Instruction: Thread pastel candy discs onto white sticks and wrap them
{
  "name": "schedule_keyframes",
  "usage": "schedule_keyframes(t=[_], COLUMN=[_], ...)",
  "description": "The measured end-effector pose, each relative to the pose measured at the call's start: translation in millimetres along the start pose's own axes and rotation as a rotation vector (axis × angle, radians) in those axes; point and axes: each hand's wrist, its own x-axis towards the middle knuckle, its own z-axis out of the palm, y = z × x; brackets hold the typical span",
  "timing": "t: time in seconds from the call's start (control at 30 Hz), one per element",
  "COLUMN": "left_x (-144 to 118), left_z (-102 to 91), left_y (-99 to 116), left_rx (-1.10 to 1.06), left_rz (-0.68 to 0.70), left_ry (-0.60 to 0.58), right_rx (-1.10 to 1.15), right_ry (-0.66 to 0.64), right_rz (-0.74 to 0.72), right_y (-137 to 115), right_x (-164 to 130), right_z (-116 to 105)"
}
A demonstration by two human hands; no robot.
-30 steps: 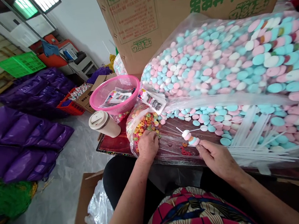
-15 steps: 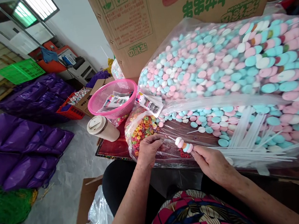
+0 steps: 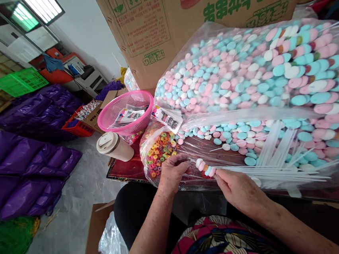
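- My left hand (image 3: 171,170) has come away from the bag of coloured ring candies (image 3: 157,152), where its fingers were dug in a second ago, and now sits just in front of the bag's mouth with fingertips pinched together at the free end of the stick; they seem to hold a small ring, though the piece itself is too small for me to be sure.
- My right hand (image 3: 240,188) has drawn in toward my body and to the left, and its grip is clenched on the candy skewer (image 3: 205,167), thumb and forefinger closed just behind the stacked pieces.
- The skewer has travelled with it: earlier it stood further out over the bench (image 3: 125,169), now it lies low over the clear plastic sheet, its tip pointing at the left fingertips, the two hands nearly touching.
- On the skewer I count a few pastel discs with a darker ring between them.
- I judge the meeting of the hands to mean another ring is being fed onto the stick's tip; the stack looks short.
- Around them little has shifted: the loose white sticks (image 3: 280,160) lie to the right, the big bag of pastel discs (image 3: 242,76) behind, the pink basket (image 3: 126,111) and lidded cup (image 3: 113,146) to the left.
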Motion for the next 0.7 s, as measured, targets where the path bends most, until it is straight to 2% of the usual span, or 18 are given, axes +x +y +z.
schedule_keyframes(t=[0.1, 0.2, 0.33, 0.47, 0.5, 0.6, 0.7], left_x=[-0.2, -0.7, 3.4, 12.8, 13.4, 9.5, 4.6], left_z=[-0.2, -2.3, -13.8, -27.3, -27.6, -19.2, -9.0], left_y=[-2.4, -7.1, -5.4, 4.8, 5.3, -2.0, -13.2], left_rx=[0.029, 0.168, 0.399, 0.595, 0.676, 0.92, 0.977], left_rz=[0.0, 0.029, 0.16, 0.271, 0.281, 0.31, 0.335], left_ry=[0.014, 0.047, -0.105, 0.091, 0.079, -0.063, -0.058], right_rx=[0.025, 0.022, 0.049, 0.049, 0.043, 0.018, 0.007], right_ry=[0.001, 0.071, 0.154, 0.11, 0.084, 0.013, 0.004], right_rz=[-0.001, 0.029, 0.07, 0.102, 0.111, 0.137, 0.142], right_y=[2.5, 12.6, 28.5, 32.0, 31.1, 28.6, 30.0], right_x=[-0.3, 0.1, 0.9, -0.1, -0.5, -1.3, -2.4], right_z=[-3.0, -7.7, -11.9, -6.5, -4.4, -0.1, -1.3])
